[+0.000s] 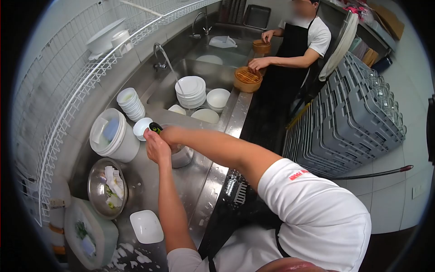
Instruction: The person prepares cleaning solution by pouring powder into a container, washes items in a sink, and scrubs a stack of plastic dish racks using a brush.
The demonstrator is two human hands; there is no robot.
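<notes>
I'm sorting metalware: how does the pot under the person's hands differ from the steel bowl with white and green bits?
View: the right hand and arm hide part of the pot; the steel bowl shows nearly whole.
Place: the pot is nearer the sink, the steel bowl beside the white bucket.
Shape: the pot's visible wall looks straight, the steel bowl's rounded.
Both look metallic.

Comm. kitchen, dishwash. area, s/s sink [204,68], stacked plates [190,94], bamboo steamers [248,87], glassware crates [346,120], aproned co-worker [297,43]
</notes>
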